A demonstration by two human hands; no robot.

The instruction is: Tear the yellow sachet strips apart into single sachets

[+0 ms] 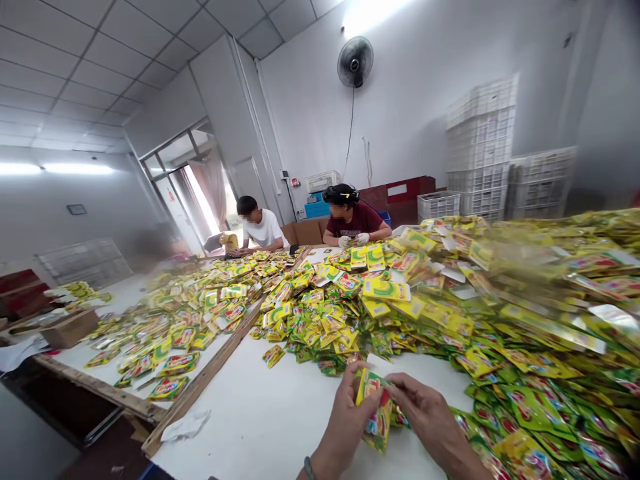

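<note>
Above the fan (355,61), a lamp (373,15) glares pure white; far to its left, strip lights (77,169) and a sunlit doorway (196,190) brighten the room. Well right of and below the fan, packets (530,260) smear, and the picture's edges stretch and soften.

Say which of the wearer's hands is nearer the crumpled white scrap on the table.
Left. The left hand is right of the scrap, across bare tabletop; the right hand is farther right, beyond the left hand.

- Packet (376,417): yellow, with green, red and white print
- Desk (250,413): white
- Wooden strip (204,380): brown
- One white shirt (269,231), one maroon shirt (363,220)
- Crates (483,150): white
</note>
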